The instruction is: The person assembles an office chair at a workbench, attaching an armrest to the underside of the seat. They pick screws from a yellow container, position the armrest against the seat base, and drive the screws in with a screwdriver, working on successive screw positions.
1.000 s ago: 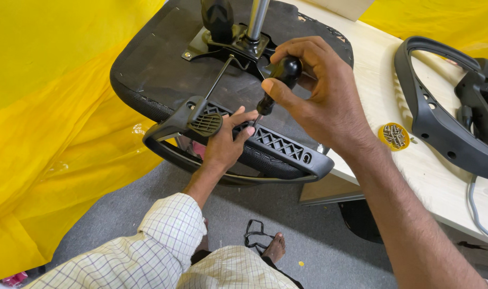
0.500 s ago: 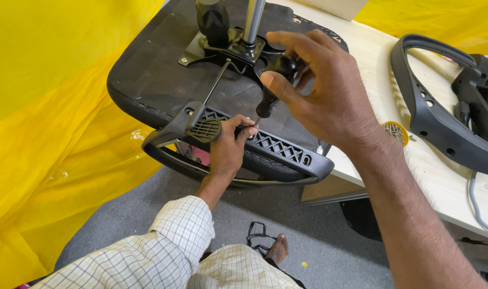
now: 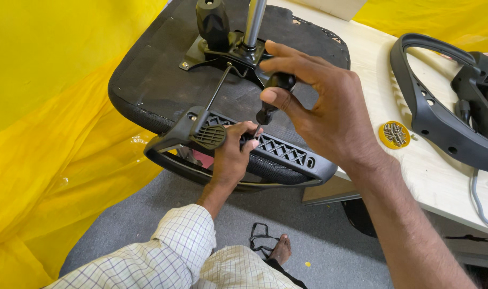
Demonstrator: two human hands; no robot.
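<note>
Two hands mid-frame: right hand [image 3: 321, 109] fingers wrapped rnd black-handled screwdriver [image 3: 270, 96], left hand [image 3: 232, 152] fingers pinching its tip at black plastic lattice armrest [image 3: 278, 152] w/ upturned black seat base [image 3: 163, 80]

One upturned chair seat [image 3: 163, 80], two black armrests [image 3: 254, 152] [image 3: 442, 118], one screwdriver [image 3: 270, 96], one yellow dish of screws [image 3: 395, 134].

Right hand [image 3: 324, 115]: grips black screwdriver [image 3: 272, 96], tip down at armrest [image 3: 254, 147].
Left hand [image 3: 232, 152]: fingers pinch at the tip on the armrest.
Seat base [image 3: 163, 80]: upturned, overhangs table [image 3: 372, 80].
Yellow dish [image 3: 394, 134]: screws inside, beside 1 spare armrest [image 3: 442, 112].
</note>
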